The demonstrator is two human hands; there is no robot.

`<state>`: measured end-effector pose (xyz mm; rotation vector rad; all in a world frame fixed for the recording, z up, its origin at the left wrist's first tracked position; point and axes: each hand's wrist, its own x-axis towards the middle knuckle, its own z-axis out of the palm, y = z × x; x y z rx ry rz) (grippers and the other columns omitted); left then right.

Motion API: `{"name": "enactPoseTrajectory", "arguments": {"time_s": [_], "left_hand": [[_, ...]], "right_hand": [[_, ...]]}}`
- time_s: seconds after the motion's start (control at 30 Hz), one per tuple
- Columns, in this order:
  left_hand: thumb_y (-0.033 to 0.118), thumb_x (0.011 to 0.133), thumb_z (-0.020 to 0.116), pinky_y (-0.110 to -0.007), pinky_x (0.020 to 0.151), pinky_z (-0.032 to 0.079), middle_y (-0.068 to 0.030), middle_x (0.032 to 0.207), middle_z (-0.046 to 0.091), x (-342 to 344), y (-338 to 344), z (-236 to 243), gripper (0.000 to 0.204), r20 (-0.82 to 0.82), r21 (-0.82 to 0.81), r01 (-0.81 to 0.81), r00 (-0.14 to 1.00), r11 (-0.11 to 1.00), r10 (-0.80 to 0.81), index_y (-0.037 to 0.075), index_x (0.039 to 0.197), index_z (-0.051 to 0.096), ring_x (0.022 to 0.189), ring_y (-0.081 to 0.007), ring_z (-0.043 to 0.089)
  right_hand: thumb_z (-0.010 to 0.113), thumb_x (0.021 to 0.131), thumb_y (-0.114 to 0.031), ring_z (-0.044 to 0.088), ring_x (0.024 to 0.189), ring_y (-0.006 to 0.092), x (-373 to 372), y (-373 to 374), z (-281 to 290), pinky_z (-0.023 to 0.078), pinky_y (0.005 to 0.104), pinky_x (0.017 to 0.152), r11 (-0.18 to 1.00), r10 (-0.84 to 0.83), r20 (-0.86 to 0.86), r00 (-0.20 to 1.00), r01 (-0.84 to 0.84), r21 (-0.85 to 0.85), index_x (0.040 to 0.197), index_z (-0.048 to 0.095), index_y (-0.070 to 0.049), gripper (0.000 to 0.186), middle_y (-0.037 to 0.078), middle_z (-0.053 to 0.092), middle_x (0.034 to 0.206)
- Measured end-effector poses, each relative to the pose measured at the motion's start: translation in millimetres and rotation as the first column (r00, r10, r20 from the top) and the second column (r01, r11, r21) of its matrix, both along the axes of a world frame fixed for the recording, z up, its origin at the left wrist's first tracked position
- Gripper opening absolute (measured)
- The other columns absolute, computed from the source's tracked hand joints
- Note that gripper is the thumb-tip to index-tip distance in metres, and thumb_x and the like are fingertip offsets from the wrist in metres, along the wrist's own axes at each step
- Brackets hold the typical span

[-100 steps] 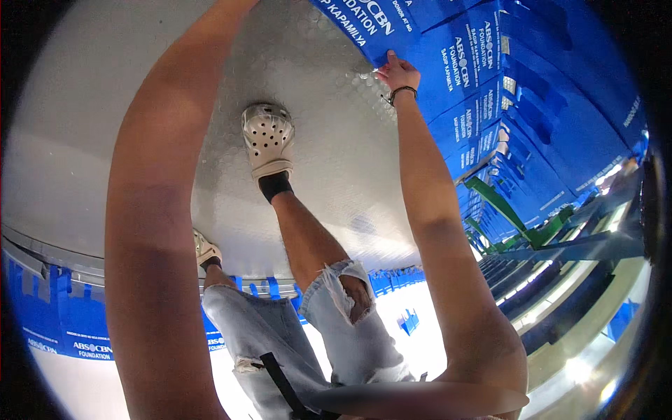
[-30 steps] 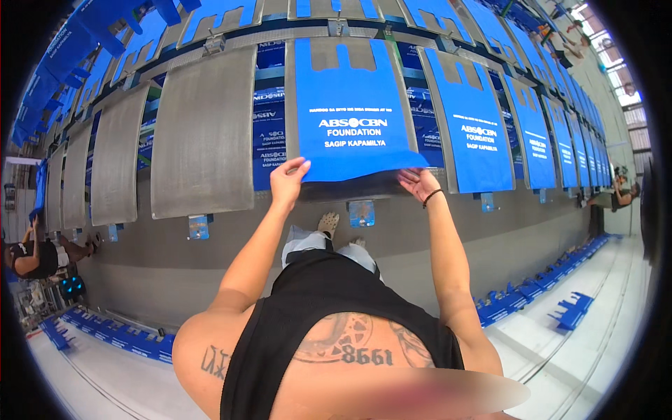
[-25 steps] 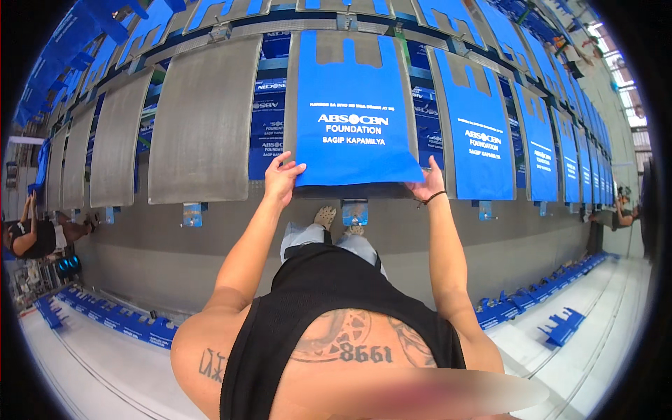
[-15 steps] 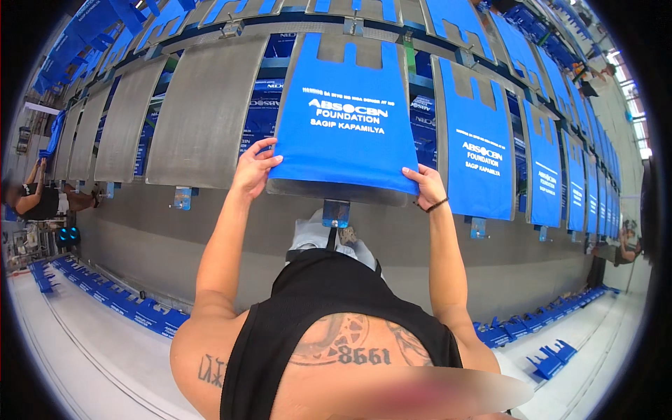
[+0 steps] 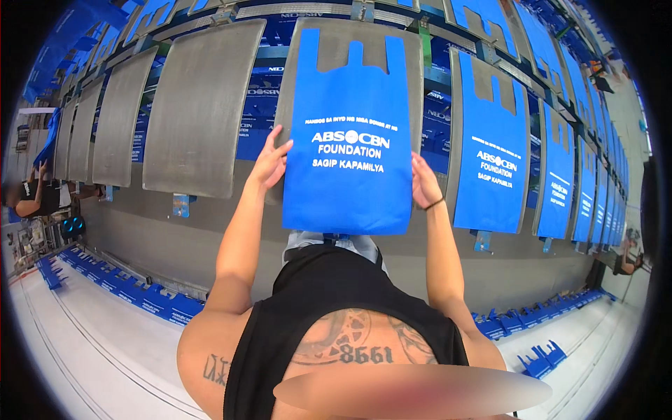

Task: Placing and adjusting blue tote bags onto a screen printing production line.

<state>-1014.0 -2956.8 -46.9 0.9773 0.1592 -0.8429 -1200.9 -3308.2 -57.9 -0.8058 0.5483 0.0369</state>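
A flat blue fabric bag with cut-out handles and white print lies in front of me over a grey plate. Its lower end hangs past the plate's near edge, close to my waist. At the bag's left side, my left hand has its thumb and fingers on the edge. My right hand, with a dark band at the wrist, is closed at the opposite edge; some of its fingertips are hidden there.
Bare grey plates stand in a row to the left. On the right, more plates carry similar blue bags. Blue bags lie along the white floor behind me. Another person works at the far left.
The bag has slid toward me, so its lower end now passes the plate's near edge and its handles sit lower on the plate. Both hands now grip higher up along its sides.
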Motion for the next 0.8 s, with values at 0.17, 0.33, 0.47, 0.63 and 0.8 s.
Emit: {"name": "enactPoseTrajectory", "arguments": {"time_s": [0.17,0.33,0.47,0.63,0.8], "left_hand": [[0.004,0.085,0.064,-0.034,0.077,0.052,-0.0158,0.105,0.061,78.1,-53.5,10.1,0.068,0.196,0.163,0.016,0.979,0.987,-0.048,0.013,0.141,0.028,0.09,-0.0207,0.062],[0.004,0.086,0.063,-0.024,0.07,0.05,-0.0063,0.092,0.066,136.9,-41.6,22.5,0.03,0.339,0.401,0.096,0.908,0.911,-0.245,0.002,0.116,0.061,0.079,-0.0114,0.061],[0.012,0.085,0.067,-0.025,0.069,0.05,-0.0056,0.089,0.067,172.8,-47.8,75.9,0.026,0.529,0.399,0.03,0.809,0.916,-0.256,0.0,0.108,0.066,0.076,-0.0099,0.061],[0.017,0.081,0.072,-0.024,0.077,0.048,-0.0048,0.092,0.067,218.7,-71.1,160.6,0.035,0.714,0.411,0.031,0.61,0.911,-0.343,0.003,0.111,0.066,0.083,-0.0097,0.058],[0.013,0.082,0.071,-0.023,0.072,0.048,-0.0034,0.093,0.068,227.6,-70.8,215.5,0.022,0.845,0.443,-0.137,0.395,0.886,-0.361,0.005,0.102,0.07,0.079,-0.0098,0.06]], "right_hand": [[0.061,0.089,-0.011,0.056,0.078,0.0085,85.9,-44.2,-17.3,0.044,0.0226,0.06,0.967,-0.143,-0.015,0.99,0.137,-0.213,0.13,0.043,-0.015,0.046,0.006,0.061,0.107],[0.066,0.081,-0.001,0.052,0.063,0.0037,125.7,-72.3,16.2,0.038,0.0191,0.053,0.862,-0.02,-0.001,1.0,0.017,-0.507,0.117,0.054,-0.011,0.039,-0.001,0.064,0.077],[0.065,0.084,-0.005,0.049,0.064,0.0038,151.9,-95.0,72.6,0.039,0.0174,0.058,0.815,0.049,0.145,0.988,0.045,-0.578,0.116,0.059,-0.003,0.033,-0.001,0.063,0.079],[0.069,0.082,-0.009,0.056,0.075,0.006,196.0,-122.5,155.6,0.046,0.0197,0.068,0.664,0.093,0.202,0.975,0.09,-0.743,0.107,0.067,-0.004,0.026,0.001,0.066,0.089],[0.07,0.081,-0.008,0.059,0.079,0.0078,205.3,-112.6,216.5,0.047,0.0201,0.069,0.313,0.135,0.342,0.93,0.288,-0.905,0.101,0.069,-0.003,0.02,0.004,0.067,0.091]]}}
